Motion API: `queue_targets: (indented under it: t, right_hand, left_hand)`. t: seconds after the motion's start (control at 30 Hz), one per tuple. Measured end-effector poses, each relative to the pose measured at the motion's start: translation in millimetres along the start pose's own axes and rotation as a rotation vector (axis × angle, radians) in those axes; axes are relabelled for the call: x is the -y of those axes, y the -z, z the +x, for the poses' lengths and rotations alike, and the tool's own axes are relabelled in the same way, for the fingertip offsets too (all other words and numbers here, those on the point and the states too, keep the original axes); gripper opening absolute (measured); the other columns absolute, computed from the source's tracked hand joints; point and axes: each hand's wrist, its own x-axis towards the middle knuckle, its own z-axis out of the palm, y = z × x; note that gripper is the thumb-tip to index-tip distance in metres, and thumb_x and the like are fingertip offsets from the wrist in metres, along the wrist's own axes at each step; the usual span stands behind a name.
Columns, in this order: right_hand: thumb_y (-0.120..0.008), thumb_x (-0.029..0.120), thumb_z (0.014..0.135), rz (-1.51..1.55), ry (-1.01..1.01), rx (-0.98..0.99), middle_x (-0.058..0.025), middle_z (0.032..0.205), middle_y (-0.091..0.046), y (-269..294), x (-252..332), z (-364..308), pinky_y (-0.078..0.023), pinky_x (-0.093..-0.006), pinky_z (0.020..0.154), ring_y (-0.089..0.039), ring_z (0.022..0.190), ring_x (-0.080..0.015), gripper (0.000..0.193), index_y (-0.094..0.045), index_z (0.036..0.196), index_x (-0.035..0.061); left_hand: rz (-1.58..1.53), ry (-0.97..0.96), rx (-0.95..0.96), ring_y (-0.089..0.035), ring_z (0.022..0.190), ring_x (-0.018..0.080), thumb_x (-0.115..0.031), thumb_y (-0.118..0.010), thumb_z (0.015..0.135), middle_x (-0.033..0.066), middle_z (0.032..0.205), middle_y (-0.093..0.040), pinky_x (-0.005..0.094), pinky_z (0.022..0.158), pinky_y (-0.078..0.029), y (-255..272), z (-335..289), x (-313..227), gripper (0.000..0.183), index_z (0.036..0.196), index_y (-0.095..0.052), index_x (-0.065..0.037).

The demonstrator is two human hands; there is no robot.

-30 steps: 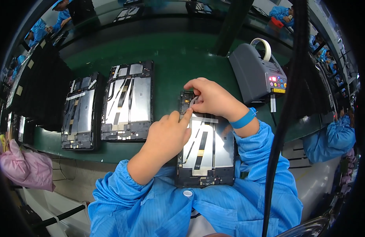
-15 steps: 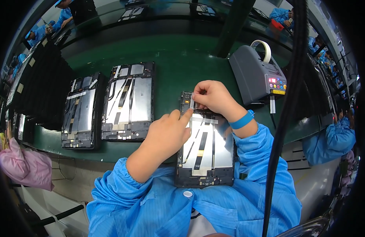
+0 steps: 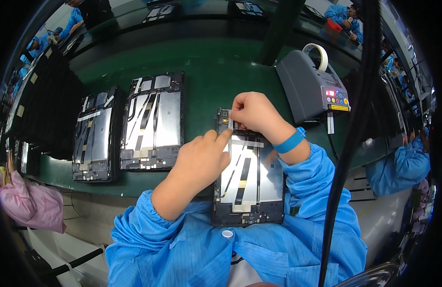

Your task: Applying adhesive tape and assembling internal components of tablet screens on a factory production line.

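In front of me, against my jacket, lies an opened tablet (image 3: 261,179) with a silver plate, black flat cables and a dark frame. A short white tape strip (image 3: 230,122) runs along its upper left corner. My right hand (image 3: 255,114) pinches the strip's upper end between thumb and fingers. With its index fingertip, my left hand (image 3: 198,157) presses the lower end; its thumb stands apart and it grips nothing. Another white strip (image 3: 247,143) lies across the top of the silver plate. Part of the upper edge is hidden under my right hand.
Two more opened tablets, one nearer (image 3: 156,124) and one farther left (image 3: 96,138), rest on the green table (image 3: 206,71). A grey tape dispenser (image 3: 307,86) stands at the right. Dark stacked panels (image 3: 44,105) rise at far left. A black cable (image 3: 347,158) hangs at right.
My right hand has shifted slightly up and left at the tape strip. The left index fingertip has moved slightly up along the strip. The view has shifted a little.
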Motion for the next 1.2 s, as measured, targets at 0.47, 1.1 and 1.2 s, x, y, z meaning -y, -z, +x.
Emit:
queue_targets:
  t: [0.47, 1.1, 1.2]
  right_hand:
    - [-0.069, 0.013, 0.08, 0.207, -0.185, 0.089, -0.0045, 0.055, -0.059, 14, -2, 6, -0.04, -0.0206, 0.039, -0.055, 0.044, -0.0081, 0.017, -0.058, 0.075, 0.0011]
    - [-0.07, 0.004, 0.077, 0.239, -0.249, 0.087, -0.0031, 0.056, -0.053, 16, 4, 8, -0.036, -0.0239, 0.034, -0.053, 0.041, -0.0097, 0.027, -0.043, 0.076, 0.0076]
    - [-0.067, 0.004, 0.079, 0.19, -0.222, 0.046, -0.0026, 0.058, -0.054, 12, 2, -2, -0.04, -0.0257, 0.037, -0.054, 0.044, -0.01, 0.023, -0.045, 0.077, 0.0063]
  left_hand:
    - [-0.064, 0.016, 0.036, -0.062, 0.081, 0.0314, -0.015, -0.056, 0.08, 0.0145, 0.089, -0.058, 0.0404, 0.072, -0.051, 2, 0, -1, 0.045, 0.123, -0.053, -0.006]
    - [-0.086, -0.052, -0.258, -0.061, 0.076, 0.0291, -0.009, -0.061, 0.078, 0.0114, 0.083, -0.058, 0.0383, 0.066, -0.052, 8, -33, -7, 0.023, 0.099, -0.065, -0.001]
    - [-0.021, -0.04, -0.25, -0.06, 0.078, 0.029, -0.007, -0.06, 0.078, 0.0112, 0.082, -0.057, 0.0383, 0.066, -0.052, 5, -23, -7, 0.022, 0.098, -0.066, -0.001]
